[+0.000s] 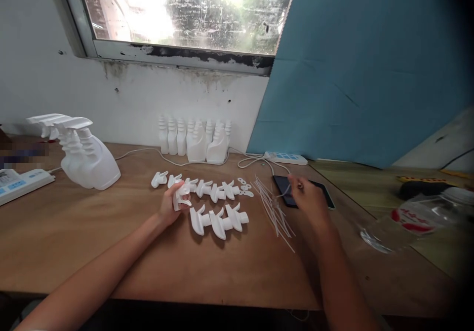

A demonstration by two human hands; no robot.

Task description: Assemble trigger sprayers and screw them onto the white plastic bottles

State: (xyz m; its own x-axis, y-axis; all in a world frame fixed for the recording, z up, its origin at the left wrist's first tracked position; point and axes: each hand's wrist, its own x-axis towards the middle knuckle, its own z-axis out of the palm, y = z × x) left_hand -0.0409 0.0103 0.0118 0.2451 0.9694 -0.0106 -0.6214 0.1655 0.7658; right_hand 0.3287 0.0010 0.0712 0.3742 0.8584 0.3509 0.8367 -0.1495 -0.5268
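My left hand is closed around a white spray head at the left end of the spray heads on the brown table. A back row of white spray heads and a nearer group lie to its right. Small white rings rest at the end of the back row. My right hand is raised above a dark tablet, fingers pinched on what seems to be a thin white tube. Thin white tubes lie loosely left of that hand.
White bottles stand by the wall. Bottles with spray heads are at the left, near a power strip. Another power strip lies behind the tablet. A clear bottle is at the right.
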